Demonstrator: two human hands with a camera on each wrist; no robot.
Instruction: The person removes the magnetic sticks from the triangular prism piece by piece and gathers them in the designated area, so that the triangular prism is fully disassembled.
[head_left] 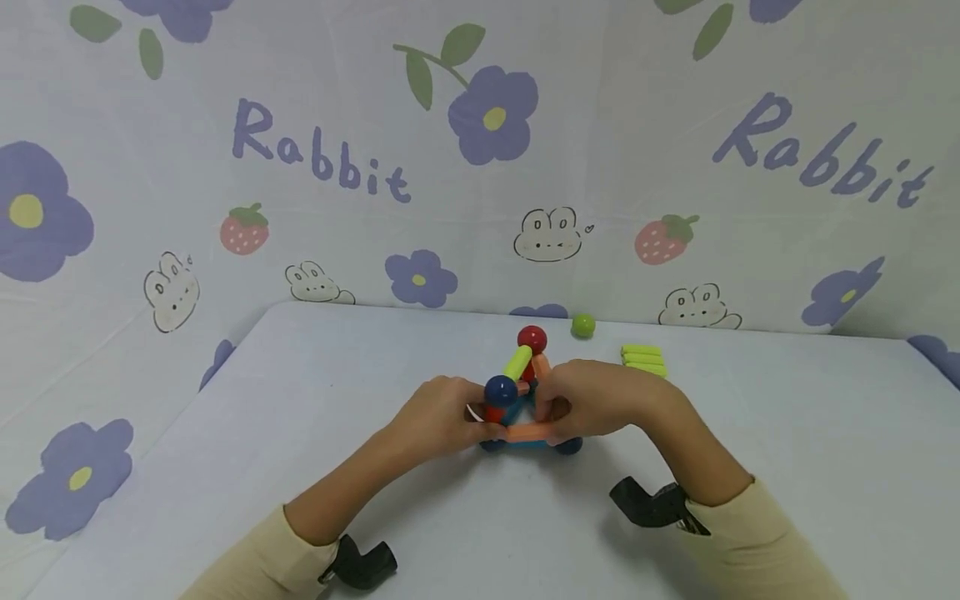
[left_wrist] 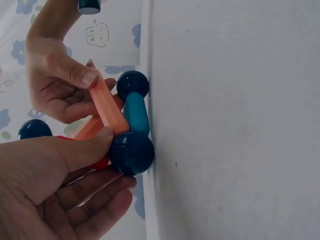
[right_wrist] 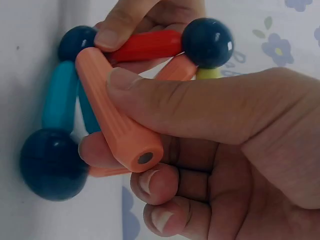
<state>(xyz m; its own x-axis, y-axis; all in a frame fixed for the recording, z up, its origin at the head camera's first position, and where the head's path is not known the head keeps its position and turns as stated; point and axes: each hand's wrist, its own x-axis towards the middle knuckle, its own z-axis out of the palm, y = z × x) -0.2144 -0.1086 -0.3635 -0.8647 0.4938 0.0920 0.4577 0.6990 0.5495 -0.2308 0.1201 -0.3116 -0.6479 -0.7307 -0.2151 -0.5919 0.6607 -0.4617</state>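
Observation:
A magnetic rod-and-ball structure stands on the white table, with dark blue balls [head_left: 501, 391], a red ball [head_left: 532, 339] on top, a yellow-green rod [head_left: 517, 364], a red rod [right_wrist: 147, 46] and teal rods [right_wrist: 59, 95]. My left hand [head_left: 442, 417] grips its lower left corner, thumb at the red rod beside a bottom ball [left_wrist: 132, 153]. My right hand [head_left: 596, 396] pinches an orange rod [right_wrist: 107, 97] between thumb and fingers. One end of that rod meets the corner by my left thumb; its other end, with a grey magnet, juts free above another bottom ball [right_wrist: 54, 165].
Behind the structure sits a loose green ball [head_left: 583, 326]. Several yellow-green rods [head_left: 643, 360] lie side by side to its right. A patterned cloth [head_left: 465, 208] hangs behind the table [head_left: 420, 533]. Black wrist mounts [head_left: 652, 502] jut from both sleeves.

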